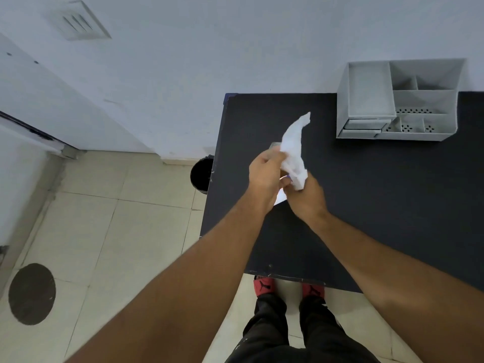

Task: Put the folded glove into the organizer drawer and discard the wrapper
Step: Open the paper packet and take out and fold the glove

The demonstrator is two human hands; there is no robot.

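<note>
Both hands point(285, 187) gripping glove point(293, 150), wrapper point(279, 199) mostly hidden

There is one camera, worn on the person's head. It looks forward and steeply down, so the dark table point(366, 205) fills the right side and the tiled floor point(117, 231) the left. The wall point(209, 61) is at the top. The arms reach out from the bottom edge, close to the camera.

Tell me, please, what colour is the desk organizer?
Light grey organizer, clearest in the head view.
</note>
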